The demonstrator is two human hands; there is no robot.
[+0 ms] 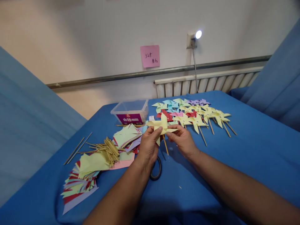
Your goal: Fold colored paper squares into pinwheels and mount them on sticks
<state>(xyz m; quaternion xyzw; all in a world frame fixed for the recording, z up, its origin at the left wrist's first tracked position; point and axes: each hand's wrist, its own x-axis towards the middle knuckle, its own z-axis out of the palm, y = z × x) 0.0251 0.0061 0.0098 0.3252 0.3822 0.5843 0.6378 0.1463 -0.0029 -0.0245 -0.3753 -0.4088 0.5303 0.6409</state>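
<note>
Both hands grasp a yellow paper pinwheel (161, 126) above the blue table (246, 156).
Left hand (148, 146) pinches its lower vanes; right hand (182, 140) grips its right vane. Finished pinwheels (197, 114) lie just behind.

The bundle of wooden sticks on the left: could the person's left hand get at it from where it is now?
Probably yes. The wooden sticks lie uncovered on the blue table, just left of the left hand, with nothing between. But that hand and the right hand hold a yellow pinwheel, so it must let go first.
</note>
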